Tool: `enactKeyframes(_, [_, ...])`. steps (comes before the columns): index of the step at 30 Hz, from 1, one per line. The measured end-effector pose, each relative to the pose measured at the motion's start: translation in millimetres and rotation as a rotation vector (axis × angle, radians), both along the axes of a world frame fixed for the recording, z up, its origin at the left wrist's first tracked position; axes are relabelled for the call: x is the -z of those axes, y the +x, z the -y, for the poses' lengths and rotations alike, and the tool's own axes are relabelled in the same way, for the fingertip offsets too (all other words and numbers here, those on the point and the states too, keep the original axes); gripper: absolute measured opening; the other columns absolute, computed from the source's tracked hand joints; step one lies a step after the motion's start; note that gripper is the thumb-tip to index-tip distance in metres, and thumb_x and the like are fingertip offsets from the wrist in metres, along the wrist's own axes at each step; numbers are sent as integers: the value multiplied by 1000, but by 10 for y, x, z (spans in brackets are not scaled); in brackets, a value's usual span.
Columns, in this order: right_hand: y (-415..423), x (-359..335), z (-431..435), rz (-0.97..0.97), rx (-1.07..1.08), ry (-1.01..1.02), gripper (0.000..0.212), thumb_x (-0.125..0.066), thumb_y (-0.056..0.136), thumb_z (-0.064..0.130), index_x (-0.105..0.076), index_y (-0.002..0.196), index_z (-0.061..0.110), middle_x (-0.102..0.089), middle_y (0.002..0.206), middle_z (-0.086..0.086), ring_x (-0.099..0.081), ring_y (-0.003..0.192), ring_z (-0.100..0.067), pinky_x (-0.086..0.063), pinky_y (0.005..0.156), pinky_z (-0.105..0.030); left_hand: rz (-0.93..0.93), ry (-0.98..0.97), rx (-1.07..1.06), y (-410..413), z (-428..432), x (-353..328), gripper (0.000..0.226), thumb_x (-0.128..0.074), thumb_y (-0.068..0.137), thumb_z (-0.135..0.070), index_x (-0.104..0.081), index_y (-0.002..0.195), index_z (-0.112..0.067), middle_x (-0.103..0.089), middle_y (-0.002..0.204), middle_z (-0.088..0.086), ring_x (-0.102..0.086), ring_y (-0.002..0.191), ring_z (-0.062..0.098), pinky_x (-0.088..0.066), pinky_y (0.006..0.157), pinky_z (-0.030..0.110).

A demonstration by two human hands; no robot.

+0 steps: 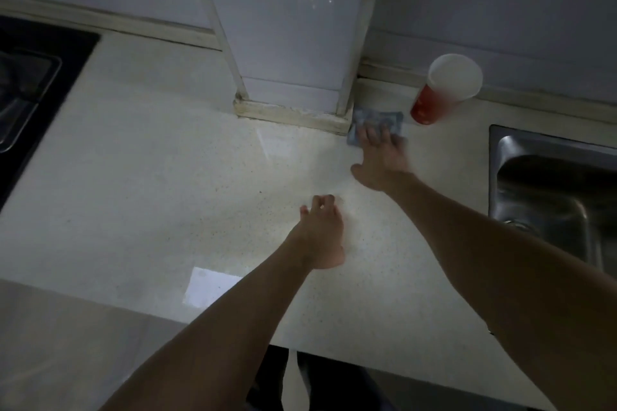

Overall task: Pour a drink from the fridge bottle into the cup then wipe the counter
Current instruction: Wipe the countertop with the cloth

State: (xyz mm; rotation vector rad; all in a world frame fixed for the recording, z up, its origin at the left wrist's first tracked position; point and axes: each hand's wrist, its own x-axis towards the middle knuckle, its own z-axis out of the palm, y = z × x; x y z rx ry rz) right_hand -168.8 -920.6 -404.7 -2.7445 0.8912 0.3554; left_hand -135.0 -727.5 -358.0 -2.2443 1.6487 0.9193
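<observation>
A red paper cup (430, 103) with a white inside stands upright on the pale speckled counter (167, 177), near the back wall at the right. Just left of it lies a blue-grey cloth (375, 118) against the foot of a white tiled pillar. My right hand (380, 160) presses flat on the cloth with straight fingers; the hand looks blurred. My left hand (322, 233) rests on the counter nearer to me, fingers loosely curled, holding nothing. No bottle is in view.
A steel sink (551, 190) is sunk into the counter at the right edge. A black hob (30, 93) sits at the far left. The white pillar (287, 27) juts out from the back wall at the middle. The counter's front edge runs below my forearms.
</observation>
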Motion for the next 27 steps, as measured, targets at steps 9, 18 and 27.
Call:
enactKeyframes(9, [-600, -117, -893, -85, -25, 68, 94, -55, 89, 43, 6, 155, 17, 11, 163, -3, 16, 149, -28, 12, 117, -43, -111, -208, -126, -26, -440, -10, 43, -49, 91, -9, -49, 133, 0, -35, 149, 17, -31, 135, 31, -39, 107, 39])
enactKeyframes(18, [-1200, -169, -1785, -118, -2, 132, 89, -50, 89, 38, 6, 156, 18, 13, 163, 0, 19, 148, -26, 9, 120, -43, -22, -249, -4, -229, -1707, 16, 43, -52, 84, -6, -57, 126, -4, -36, 150, 12, -36, 132, 31, -45, 100, 37])
enactKeyframes(27, [-1665, -244, -3108, -129, 141, 148, 88, -49, 88, 37, 3, 156, 18, 10, 164, -2, 15, 149, -27, 6, 121, -44, 12, -236, 11, -240, -2326, 101, 39, -52, 86, -18, -54, 123, -8, -38, 141, 9, -37, 128, 27, -40, 103, 39])
